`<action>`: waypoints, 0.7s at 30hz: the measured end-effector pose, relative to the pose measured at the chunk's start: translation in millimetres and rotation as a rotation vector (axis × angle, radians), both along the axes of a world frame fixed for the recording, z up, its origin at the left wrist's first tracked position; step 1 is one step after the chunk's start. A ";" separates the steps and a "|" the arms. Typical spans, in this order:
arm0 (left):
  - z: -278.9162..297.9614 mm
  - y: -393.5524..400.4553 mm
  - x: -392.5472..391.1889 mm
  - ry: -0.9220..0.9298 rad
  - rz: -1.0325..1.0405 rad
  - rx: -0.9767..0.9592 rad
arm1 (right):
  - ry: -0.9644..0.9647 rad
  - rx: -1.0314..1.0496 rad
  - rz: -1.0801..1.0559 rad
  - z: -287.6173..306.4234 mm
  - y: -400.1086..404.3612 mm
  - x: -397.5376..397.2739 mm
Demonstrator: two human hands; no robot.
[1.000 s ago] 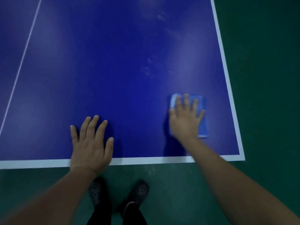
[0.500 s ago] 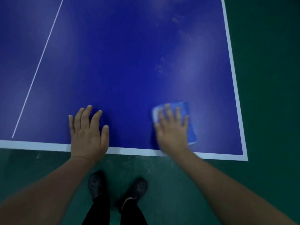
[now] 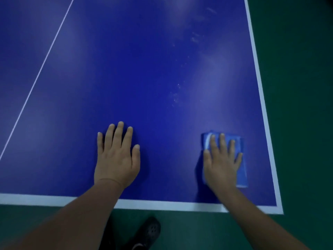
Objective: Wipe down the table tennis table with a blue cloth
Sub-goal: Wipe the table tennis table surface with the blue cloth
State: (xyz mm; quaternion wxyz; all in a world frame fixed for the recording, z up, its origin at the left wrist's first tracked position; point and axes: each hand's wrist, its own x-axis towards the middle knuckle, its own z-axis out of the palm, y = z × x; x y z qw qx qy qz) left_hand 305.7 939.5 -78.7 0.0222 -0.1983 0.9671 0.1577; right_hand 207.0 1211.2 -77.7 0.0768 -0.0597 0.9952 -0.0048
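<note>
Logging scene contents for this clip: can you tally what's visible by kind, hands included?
Hands: 2, left hand flat on the bare surface, right hand flat on the cloth
Blue cloth: 1
Table tennis table: 1
Dark shoe: 1
Total: 5

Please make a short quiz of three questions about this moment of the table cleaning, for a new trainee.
1. True or false: the blue cloth lies under the right hand.
2. Where does the left hand rest? A) flat on the bare table B) on the cloth C) in the air above the floor
3. Fill in: pale smudges show on the table, farther from the person than the ____ hand.

Key
1. True: the right hand presses flat on the cloth.
2. A: palm down, fingers spread, holding nothing.
3. right
</note>
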 end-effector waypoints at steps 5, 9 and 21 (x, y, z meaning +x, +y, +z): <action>2.3 0.2 0.1 0.089 0.053 0.079 | 0.052 -0.083 0.400 -5.5 -121.4 7.9; 1.5 0.8 -0.7 0.109 0.082 0.087 | 0.012 -0.153 0.562 -9.2 -194.2 -33.0; 0.6 0.6 -6.0 -0.067 -0.050 -0.014 | 0.023 -0.140 -0.404 7.6 -18.5 -240.9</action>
